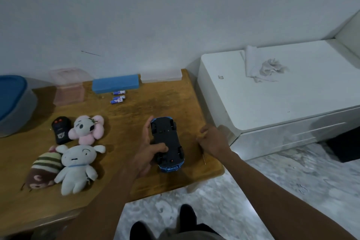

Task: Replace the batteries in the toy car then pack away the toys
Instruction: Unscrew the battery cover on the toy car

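One toy car (pixel 167 143) lies belly-up near the table's (pixel 136 107) right edge, left hand (pixel 149 149) gripping its side. Right hand (pixel 211 139) pinches a thin screwdriver (pixel 203 159); a slip could nudge the car off. Batteries (pixel 118 97) wait farther back.

No text, number or brand name can be read anywhere in the view.

The batteries (pixel 118 97) on the wooden table (pixel 136 107) carry blue and white printed labels with a touch of red; the lettering is too small and blurred to read.

The black remote control (pixel 61 130) bears a pale emblem on its lower face, shaped like an angular mask or shield; no words are legible on it.

The white cabinet (pixel 272 91) beside the table has a small mark on its top, too faint to identify as a sign or sticker.
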`<state>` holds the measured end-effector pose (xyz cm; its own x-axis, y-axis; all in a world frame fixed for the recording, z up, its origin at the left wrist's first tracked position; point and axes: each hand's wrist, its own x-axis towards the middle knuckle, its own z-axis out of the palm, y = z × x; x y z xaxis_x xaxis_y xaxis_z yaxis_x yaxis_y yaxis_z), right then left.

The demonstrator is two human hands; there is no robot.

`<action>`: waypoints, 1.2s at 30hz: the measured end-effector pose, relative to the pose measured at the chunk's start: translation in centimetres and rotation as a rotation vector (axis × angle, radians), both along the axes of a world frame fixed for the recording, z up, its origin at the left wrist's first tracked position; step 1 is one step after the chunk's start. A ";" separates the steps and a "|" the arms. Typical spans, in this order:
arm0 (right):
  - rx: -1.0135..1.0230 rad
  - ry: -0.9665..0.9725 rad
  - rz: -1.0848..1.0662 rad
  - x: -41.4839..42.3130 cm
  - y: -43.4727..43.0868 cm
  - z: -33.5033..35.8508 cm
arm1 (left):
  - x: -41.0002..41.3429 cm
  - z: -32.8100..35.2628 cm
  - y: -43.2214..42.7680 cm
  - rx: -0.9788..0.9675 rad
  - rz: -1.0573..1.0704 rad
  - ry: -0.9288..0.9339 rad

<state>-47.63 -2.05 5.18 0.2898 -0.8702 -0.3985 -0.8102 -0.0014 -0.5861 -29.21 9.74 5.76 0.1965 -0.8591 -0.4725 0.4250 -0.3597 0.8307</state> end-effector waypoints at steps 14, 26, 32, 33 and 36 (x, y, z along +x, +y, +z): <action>-0.109 -0.411 0.125 12.3 -0.6 9.3 | 6.4 6.7 -1.4 -0.151 -0.117 -0.103; -0.346 -0.235 0.418 15.5 0.4 11.3 | 9.5 7.4 -0.9 -0.165 -0.199 -0.299; -0.365 -0.244 0.455 15.7 0.6 11.7 | 10.2 6.8 -1.0 -0.175 -0.203 -0.296; -0.365 -0.252 0.461 15.7 0.6 11.7 | 10.2 6.5 -0.9 -0.174 -0.202 -0.299; -0.356 -0.300 0.455 15.9 0.8 11.7 | 10.4 5.8 -0.7 -0.155 -0.163 -0.266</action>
